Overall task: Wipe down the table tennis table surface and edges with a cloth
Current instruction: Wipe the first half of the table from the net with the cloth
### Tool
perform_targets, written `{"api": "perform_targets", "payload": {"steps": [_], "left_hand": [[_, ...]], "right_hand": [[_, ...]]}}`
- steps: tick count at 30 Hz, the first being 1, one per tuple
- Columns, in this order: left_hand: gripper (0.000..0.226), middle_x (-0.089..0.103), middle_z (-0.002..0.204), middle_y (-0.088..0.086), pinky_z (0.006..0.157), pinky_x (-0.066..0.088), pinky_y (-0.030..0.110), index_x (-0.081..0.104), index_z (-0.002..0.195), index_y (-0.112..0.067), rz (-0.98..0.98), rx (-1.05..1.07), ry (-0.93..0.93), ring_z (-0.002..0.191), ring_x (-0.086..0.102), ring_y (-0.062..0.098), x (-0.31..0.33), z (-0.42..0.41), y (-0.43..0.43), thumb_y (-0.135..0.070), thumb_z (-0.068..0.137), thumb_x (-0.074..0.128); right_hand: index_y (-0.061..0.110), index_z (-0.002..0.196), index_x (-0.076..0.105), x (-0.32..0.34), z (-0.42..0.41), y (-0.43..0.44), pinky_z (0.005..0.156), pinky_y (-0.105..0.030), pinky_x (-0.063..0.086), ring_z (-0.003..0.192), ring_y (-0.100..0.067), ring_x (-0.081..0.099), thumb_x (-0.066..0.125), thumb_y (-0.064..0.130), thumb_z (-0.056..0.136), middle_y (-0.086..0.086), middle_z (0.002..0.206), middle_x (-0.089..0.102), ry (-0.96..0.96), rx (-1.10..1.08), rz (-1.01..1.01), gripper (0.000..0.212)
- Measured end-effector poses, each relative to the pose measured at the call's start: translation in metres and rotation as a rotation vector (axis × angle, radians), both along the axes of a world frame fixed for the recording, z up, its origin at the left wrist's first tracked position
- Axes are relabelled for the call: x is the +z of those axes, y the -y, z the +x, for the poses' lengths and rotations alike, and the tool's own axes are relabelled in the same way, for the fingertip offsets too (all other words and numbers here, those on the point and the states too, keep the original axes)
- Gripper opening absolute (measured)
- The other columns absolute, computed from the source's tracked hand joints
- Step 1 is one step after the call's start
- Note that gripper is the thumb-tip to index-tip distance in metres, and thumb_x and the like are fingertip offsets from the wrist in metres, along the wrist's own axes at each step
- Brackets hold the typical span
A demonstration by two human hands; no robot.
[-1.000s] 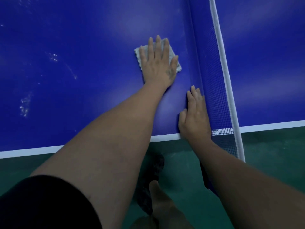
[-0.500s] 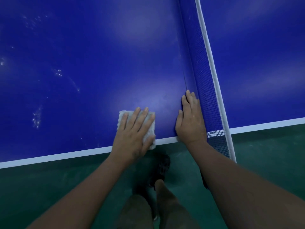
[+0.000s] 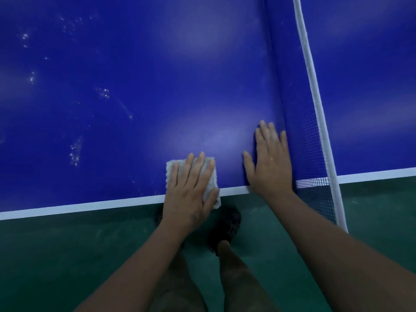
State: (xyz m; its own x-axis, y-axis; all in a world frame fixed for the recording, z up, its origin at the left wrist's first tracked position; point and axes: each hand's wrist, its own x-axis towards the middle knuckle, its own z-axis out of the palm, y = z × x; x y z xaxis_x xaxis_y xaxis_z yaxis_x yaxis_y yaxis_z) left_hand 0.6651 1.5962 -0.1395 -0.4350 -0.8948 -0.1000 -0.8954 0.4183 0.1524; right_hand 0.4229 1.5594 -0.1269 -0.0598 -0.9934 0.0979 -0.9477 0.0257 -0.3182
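**Head view: cloth at the near edge**

I am pressing my left hand (image 3: 189, 190) flat, fingers straight, on the cloth (image 3: 172, 169), which is lying over the table's (image 3: 135, 109) white edge line (image 3: 90, 205). It is looking soft and light, likely bunching unless pinned at its middle. My right hand (image 3: 270, 163) is resting open beside the net (image 3: 301, 122).

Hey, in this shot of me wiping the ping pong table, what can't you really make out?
- Cloth: head view, mostly covered by the left hand.
- Table: head view, far end and left side cut off by the frame edges.
- White specks on the table: too small to tell water from dust.
- Shoe: too dark and blurred, in shadow below the table edge.
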Motion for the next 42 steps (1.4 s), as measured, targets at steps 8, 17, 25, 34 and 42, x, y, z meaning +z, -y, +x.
{"api": "perform_targets", "payload": {"steps": [8, 17, 25, 34, 42], "left_hand": [[0.072, 0.006, 0.182, 0.007, 0.133, 0.011, 0.059, 0.009, 0.174, -0.020, -0.017, 0.235, 0.037, 0.168, 0.001, 0.028, 0.002, 0.046, 0.045, -0.053, 0.113, 0.028], [0.068, 0.011, 0.181, 0.006, 0.132, 0.017, 0.060, 0.017, 0.173, -0.020, -0.037, 0.049, -0.068, 0.168, 0.007, 0.028, -0.006, 0.061, 0.072, -0.050, 0.114, 0.031], [0.061, 0.008, 0.182, 0.004, 0.133, 0.008, 0.055, 0.011, 0.174, -0.022, -0.098, 0.047, -0.094, 0.168, 0.003, 0.027, -0.008, 0.052, 0.279, -0.043, 0.117, 0.012], [0.061, 0.013, 0.181, 0.003, 0.134, 0.002, 0.053, 0.019, 0.173, -0.024, -0.098, 0.056, -0.117, 0.168, 0.006, 0.027, -0.002, 0.064, 0.446, -0.044, 0.116, 0.012], [0.063, 0.011, 0.181, 0.003, 0.134, 0.002, 0.055, 0.016, 0.173, -0.024, -0.049, -0.076, -0.085, 0.168, 0.004, 0.027, 0.007, 0.051, 0.564, -0.046, 0.114, 0.015]], "right_hand": [[-0.001, 0.159, 0.047, 0.008, 0.080, 0.035, 0.136, -0.053, 0.014, 0.163, -0.031, 0.028, 0.053, 0.028, 0.113, -0.014, 0.172, 0.038, 0.093, 0.081, 0.036, 0.055], [0.001, 0.154, 0.053, -0.003, 0.113, 0.075, 0.135, -0.055, 0.013, 0.162, -0.031, 0.033, 0.051, 0.021, 0.113, -0.013, 0.169, 0.044, 0.082, 0.016, -0.002, 0.046], [-0.001, 0.152, 0.054, -0.003, 0.149, 0.182, 0.135, -0.054, 0.013, 0.162, -0.034, 0.033, 0.048, 0.017, 0.113, -0.014, 0.169, 0.043, 0.036, -0.166, -0.048, 0.044], [0.006, 0.168, 0.033, -0.012, 0.184, 0.305, 0.136, -0.050, 0.008, 0.167, -0.028, 0.017, 0.037, 0.031, 0.116, -0.009, 0.178, 0.024, -0.085, -0.320, 0.032, 0.057], [0.008, 0.165, 0.042, -0.018, 0.182, 0.307, 0.134, -0.053, 0.019, 0.165, -0.029, 0.023, 0.046, 0.031, 0.113, -0.007, 0.176, 0.031, -0.070, -0.345, -0.004, 0.057]]}}
